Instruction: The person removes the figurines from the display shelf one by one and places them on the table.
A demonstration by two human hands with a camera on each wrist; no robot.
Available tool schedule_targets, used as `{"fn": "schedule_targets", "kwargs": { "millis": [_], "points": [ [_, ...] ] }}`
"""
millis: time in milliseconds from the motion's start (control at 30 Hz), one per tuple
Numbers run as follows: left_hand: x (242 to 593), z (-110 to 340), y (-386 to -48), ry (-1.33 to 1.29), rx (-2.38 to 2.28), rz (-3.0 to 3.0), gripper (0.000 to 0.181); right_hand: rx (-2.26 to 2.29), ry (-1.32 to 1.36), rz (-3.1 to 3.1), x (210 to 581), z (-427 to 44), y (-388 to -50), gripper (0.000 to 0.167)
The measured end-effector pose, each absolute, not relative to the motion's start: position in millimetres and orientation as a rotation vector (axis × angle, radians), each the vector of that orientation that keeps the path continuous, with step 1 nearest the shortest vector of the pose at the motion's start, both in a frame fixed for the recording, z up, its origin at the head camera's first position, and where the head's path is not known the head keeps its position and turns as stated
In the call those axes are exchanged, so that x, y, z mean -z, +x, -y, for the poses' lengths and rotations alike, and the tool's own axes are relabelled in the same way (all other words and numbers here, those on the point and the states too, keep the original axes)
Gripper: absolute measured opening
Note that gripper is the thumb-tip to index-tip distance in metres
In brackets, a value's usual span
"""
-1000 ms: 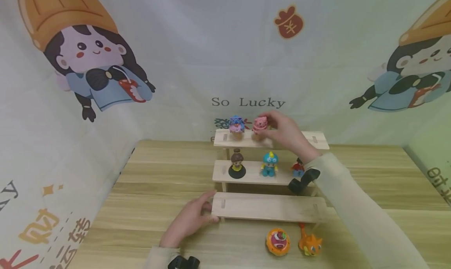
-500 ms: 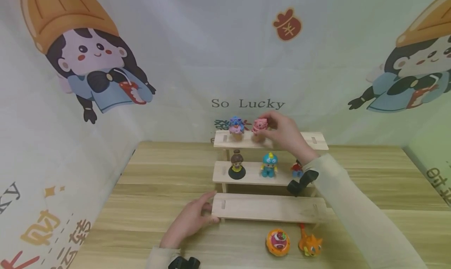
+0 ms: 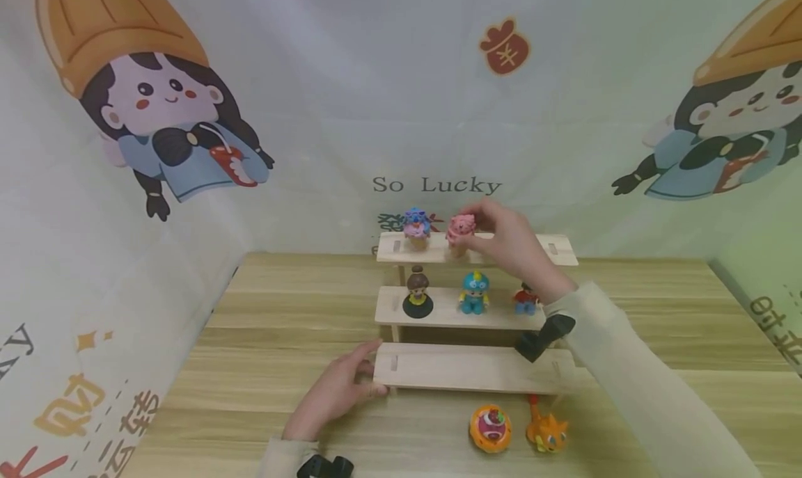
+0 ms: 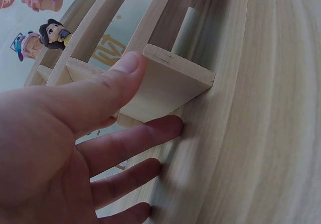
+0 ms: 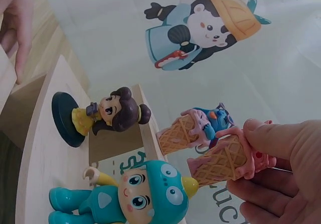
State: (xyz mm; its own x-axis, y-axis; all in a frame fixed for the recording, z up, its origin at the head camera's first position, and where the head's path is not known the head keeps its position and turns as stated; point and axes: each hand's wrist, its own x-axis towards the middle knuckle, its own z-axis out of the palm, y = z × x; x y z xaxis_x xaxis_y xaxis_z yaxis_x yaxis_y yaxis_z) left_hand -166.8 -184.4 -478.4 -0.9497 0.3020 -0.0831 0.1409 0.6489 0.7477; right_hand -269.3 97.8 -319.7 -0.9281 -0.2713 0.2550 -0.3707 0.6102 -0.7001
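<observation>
On the top shelf of a three-step wooden stand, my right hand pinches a pink ice-cream-cone figurine between thumb and fingers. In the right wrist view its waffle cone points away from the palm; whether it touches the shelf is unclear. A blue-and-pink ice-cream-cone figurine stands to its left. My left hand is at the left end of the lowest shelf. In the left wrist view the thumb touches the wooden edge, and the other fingers are spread out loosely.
The middle shelf holds a brown-haired figurine, a teal-suited figurine and a red-and-blue figurine partly behind my right wrist. In front of the stand lie a round orange toy and an orange fox-like figurine. A printed cloth hangs behind.
The head view has shifted slightly. My right wrist has moved a little right and toward me, with the pink figurine still pinched. My left hand stays at the shelf end.
</observation>
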Motion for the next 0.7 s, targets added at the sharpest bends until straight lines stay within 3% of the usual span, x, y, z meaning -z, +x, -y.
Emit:
{"fn": "schedule_targets", "kwargs": {
  "millis": [700],
  "points": [
    [480,186,-168,0.393,-1.178,-2.670,0.080,-1.163,0.708,2.618,326,-91,-215,0.033]
  ]
}}
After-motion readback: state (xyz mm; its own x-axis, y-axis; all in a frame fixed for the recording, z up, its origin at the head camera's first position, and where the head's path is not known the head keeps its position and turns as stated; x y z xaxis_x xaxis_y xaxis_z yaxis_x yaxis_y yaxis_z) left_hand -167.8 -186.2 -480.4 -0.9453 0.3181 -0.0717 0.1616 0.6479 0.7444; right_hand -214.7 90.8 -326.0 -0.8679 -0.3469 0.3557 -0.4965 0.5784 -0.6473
